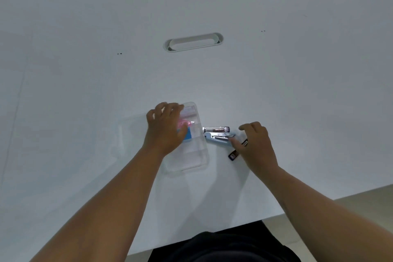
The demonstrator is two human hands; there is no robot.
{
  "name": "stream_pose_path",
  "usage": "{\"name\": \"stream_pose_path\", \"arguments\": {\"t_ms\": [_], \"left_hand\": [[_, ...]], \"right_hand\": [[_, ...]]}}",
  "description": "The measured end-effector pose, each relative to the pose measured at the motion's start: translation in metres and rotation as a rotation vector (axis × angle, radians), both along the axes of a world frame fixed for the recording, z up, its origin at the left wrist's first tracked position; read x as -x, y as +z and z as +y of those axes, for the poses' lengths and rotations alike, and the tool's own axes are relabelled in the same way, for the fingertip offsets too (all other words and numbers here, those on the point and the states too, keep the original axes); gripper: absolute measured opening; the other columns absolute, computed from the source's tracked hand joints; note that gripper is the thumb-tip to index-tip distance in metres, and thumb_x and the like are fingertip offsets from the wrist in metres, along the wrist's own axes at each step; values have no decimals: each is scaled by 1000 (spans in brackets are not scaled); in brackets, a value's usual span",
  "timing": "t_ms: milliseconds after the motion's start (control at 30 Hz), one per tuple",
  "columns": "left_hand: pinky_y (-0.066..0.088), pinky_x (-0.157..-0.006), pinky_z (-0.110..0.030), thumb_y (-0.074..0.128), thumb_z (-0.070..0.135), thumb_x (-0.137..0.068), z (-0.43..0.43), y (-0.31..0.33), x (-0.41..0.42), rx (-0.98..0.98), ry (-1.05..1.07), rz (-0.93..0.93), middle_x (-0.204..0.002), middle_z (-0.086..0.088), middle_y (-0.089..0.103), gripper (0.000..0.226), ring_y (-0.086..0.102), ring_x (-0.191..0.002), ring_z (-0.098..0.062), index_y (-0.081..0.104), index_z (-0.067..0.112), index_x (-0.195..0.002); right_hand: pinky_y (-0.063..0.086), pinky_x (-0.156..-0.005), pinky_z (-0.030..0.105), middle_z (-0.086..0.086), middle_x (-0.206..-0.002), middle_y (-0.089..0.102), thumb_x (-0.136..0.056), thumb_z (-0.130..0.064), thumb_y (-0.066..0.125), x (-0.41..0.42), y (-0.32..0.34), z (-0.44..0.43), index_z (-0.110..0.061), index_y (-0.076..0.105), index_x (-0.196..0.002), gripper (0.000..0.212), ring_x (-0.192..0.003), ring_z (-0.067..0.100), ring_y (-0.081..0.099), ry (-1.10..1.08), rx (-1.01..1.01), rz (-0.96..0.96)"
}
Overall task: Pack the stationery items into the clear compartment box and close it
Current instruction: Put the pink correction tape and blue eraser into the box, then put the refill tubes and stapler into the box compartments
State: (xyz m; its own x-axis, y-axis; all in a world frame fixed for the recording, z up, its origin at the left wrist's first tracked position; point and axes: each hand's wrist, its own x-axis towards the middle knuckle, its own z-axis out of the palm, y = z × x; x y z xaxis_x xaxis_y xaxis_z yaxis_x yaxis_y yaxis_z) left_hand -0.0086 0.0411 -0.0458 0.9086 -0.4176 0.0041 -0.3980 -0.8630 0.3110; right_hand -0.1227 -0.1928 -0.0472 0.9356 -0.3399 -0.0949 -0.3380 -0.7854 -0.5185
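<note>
While my forearms come in over the near edge of the tabletop [212, 198], a small dark item [233, 155] lies loose just beside my right hand [254, 144]. That hand's grip is curled around the rear of the stapler [217, 133], fingers closed on it; the stapler lies on the tabletop, nose touching or nearly touching the right wall of the clear box [191, 155]. Judgement: stapler is stiff, metal-and-plastic, heaviest thing here, so take it mid-body, not by the hinged top arm, which may flap open. My left hand [164, 128] lies flat on the box, fingers spread, pinning it; nothing clamped. Box looks light, thin-walled, likely slides on this smooth top, so keep it pinned. Pink and blue items [187, 128] already sit in a middle compartment. Beyond, a cable slot [193, 42].
</note>
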Motion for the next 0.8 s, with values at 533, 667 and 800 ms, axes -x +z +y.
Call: {"name": "stream_pose_path", "arguments": {"t_ms": [533,667,800], "left_hand": [[30,-85,-39,63,44,-82,-91,1,-20,-206,-371,195,-98,8,64,23,42,-103,-22,67,27,-97],[30,-83,-38,61,35,-80,-99,2,-23,-221,-369,182,-92,7,63,17,43,-99,-22,66,26,-93],[30,-83,-38,61,33,-78,-106,3,-26,-235,-366,165,-87,7,64,15,44,-97,-21,67,25,-89]], "right_hand": [[45,-99,39,0,-134,55,-87,-31,68,38,-5,-69,-22,60,-125,41,-119,29,46,371,96,138],[52,-82,40,6,-110,63,-85,-18,72,40,-6,-74,-17,68,-106,21,-97,31,55,346,128,26],[52,-72,35,2,-95,62,-85,-20,70,39,-4,-74,-15,68,-98,14,-84,24,55,396,133,24]]}}
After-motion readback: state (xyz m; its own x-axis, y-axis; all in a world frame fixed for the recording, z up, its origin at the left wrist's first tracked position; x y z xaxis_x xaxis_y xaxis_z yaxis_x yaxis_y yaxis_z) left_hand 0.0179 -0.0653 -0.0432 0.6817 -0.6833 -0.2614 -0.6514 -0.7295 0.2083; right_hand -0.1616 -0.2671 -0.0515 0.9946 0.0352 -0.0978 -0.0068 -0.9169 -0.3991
